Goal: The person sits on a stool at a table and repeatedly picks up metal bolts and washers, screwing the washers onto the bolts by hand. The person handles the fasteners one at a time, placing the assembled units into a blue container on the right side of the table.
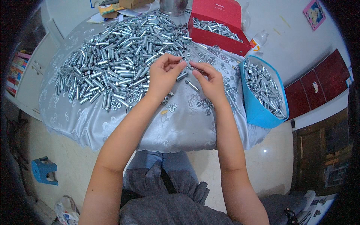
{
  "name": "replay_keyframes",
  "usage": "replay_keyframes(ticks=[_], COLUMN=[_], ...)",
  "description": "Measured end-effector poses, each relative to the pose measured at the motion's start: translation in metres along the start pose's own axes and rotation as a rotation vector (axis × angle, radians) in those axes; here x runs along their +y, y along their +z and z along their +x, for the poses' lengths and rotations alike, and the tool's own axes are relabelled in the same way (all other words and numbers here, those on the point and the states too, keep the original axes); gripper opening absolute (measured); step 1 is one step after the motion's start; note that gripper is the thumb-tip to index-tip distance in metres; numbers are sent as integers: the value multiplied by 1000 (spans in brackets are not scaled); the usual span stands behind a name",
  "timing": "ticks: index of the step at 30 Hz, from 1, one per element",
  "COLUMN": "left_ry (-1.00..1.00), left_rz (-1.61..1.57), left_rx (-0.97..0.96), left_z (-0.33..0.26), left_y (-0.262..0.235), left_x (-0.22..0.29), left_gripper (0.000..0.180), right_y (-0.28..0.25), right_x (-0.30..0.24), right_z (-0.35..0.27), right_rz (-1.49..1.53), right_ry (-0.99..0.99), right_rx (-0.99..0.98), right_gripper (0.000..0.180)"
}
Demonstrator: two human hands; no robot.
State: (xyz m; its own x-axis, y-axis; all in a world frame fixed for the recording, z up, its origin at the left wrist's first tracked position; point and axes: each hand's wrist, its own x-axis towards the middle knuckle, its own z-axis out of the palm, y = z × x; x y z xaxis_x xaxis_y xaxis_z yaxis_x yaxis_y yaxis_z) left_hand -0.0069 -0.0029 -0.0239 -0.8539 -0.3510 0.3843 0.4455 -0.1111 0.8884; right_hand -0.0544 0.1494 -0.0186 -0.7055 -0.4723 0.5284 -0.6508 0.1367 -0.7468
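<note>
My left hand (pixel 165 74) and my right hand (pixel 210 81) come together over the table, thumb and fingertips pinched on each. Small shiny metal shows between their fingertips, too little to name. A large heap of sleeve anchor bolts (pixel 123 56) spreads to the left of my hands and beyond them. One loose anchor bolt (pixel 192 86) lies on the cloth just below my fingers. Hex nuts (pixel 171 108) are scattered by my left wrist, and more nuts (pixel 205 106) cluster beside my right wrist.
A patterned silver tablecloth (pixel 180 131) covers the rounded table. At the far right stands an open red box (pixel 221 42) with bolts in it. A blue fabric bin (pixel 262 112) full of bolts stands at the right edge, near a plastic bottle (pixel 258 39). A metal pot (pixel 173 6) is behind.
</note>
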Motion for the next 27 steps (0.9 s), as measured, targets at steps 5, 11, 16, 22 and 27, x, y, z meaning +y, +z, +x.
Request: replay_keyframes(ticks=[5,11,16,22,27], left_ry=[-103,-202,-291,-499,-576], left_rz=[320,37,-108,-190,-119], left_rx=[-154,-177,-107,-114,-284], left_z=[-7,-7,-2,-6,-7], left_y=[3,4,5,5,8], left_x=[1,-3,-1,13,11], left_gripper=[21,20,16,22,38], right_y=[3,4,5,-3,1], right_x=[-5,-6,-10,-10,-13], right_z=[-4,-2,1,1,-2], right_rz=[142,135,351,503,536], right_ry=[124,93,118,266,306], right_rx=[30,23,115,114,5], right_gripper=[45,48,45,31,24])
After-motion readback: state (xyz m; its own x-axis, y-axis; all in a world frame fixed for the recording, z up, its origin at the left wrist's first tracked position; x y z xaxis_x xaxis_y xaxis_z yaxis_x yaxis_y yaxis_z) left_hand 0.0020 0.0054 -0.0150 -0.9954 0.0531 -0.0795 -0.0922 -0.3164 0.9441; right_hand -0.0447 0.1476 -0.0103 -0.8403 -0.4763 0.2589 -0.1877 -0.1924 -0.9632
